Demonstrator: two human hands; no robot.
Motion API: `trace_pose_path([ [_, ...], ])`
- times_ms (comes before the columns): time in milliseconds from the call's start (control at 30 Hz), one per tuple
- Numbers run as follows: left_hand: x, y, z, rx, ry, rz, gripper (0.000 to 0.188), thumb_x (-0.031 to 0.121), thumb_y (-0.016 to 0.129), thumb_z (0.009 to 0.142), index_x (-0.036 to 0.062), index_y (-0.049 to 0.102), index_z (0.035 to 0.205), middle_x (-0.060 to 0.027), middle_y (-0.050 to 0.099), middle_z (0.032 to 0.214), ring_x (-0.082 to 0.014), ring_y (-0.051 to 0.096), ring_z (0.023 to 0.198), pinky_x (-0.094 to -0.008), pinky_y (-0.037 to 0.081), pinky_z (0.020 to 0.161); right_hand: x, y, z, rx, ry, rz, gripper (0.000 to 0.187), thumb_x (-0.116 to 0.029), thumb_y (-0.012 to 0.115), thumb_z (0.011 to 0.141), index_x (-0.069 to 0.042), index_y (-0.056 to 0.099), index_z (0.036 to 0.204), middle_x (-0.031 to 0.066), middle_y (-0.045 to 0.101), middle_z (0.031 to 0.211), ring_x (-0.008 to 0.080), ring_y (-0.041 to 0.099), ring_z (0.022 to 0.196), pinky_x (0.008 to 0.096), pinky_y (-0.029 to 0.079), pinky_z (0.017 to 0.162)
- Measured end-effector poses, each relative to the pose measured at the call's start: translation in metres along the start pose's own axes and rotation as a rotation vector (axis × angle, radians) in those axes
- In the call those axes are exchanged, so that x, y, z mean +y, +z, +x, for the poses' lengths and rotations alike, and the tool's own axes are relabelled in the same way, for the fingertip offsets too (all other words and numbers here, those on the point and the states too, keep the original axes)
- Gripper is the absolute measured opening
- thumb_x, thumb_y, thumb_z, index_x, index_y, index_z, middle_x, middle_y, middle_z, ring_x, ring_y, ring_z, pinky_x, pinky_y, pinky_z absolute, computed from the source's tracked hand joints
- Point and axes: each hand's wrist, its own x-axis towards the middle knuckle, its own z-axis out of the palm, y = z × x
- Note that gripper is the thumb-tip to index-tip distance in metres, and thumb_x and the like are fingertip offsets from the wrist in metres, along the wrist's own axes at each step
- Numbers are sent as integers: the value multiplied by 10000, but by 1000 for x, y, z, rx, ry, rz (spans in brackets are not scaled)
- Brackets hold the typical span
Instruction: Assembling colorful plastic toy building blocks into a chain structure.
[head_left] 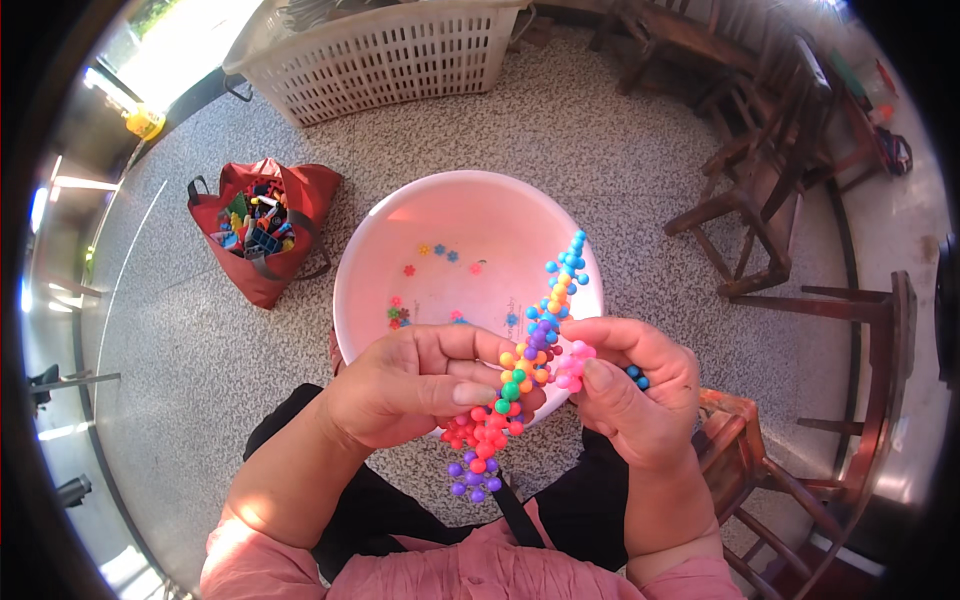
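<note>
Left fingers (440,394) clamped on beaded chain (511,390), right fingers (612,388) pinching pink beaded piece (573,366)

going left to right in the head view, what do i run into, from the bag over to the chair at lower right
Red bag → left hand → multicoloured bead chain → pink piece → right hand → dark wooden chair.
</note>
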Motion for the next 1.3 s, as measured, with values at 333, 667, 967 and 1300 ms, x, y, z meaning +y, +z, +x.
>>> trace_pose_path([
  [333, -3, 4, -1, 60, -31, 4, 547, 7, 710, 661, -65, 481, 1153, -193, 615, 997, -255, 622, 902, -371, 471, 847, 5, -3, 1, 16, -47, 55, 227, -138, 599, 832, 54, 521, 926, 86, 576, 710, 27, 395, 415, 163, 293, 356],
  [667, -5, 16, 9, 45, -40, 5, 509, -25, 670, 689, -24, 484, 1163, -171, 610, 1027, -218, 608, 936, -328, 470, 850, 5, -9, 3, -31, 52, 151, 174, -90, 602, 821, 11, 567, 958, 23, 571, 676, 14, 407, 460, 160, 301, 401],
  [967, -4, 20, 8, 77, 25, 127, 531, -46, 636, 725, -18, 433, 1214, -178, 595, 1058, -230, 579, 1006, -325, 458, 871, 9, -15, 7, 6, 96, 409, 162, -76, 582, 827, 17, 542, 953, 59, 572, 710, 23, 381, 419, 168, 278, 368],
  [1300, -16, 16, 7, -51, 2, -150, 520, 25, 614, 766, -33, 396, 1235, -207, 579, 1067, -292, 572, 1005, -434, 438, 889, 7, -12, 2, -10, -28, 176, 222, -157, 649, 799, 18, 577, 915, 36, 578, 670, 17, 412, 459, 154, 288, 403],
])
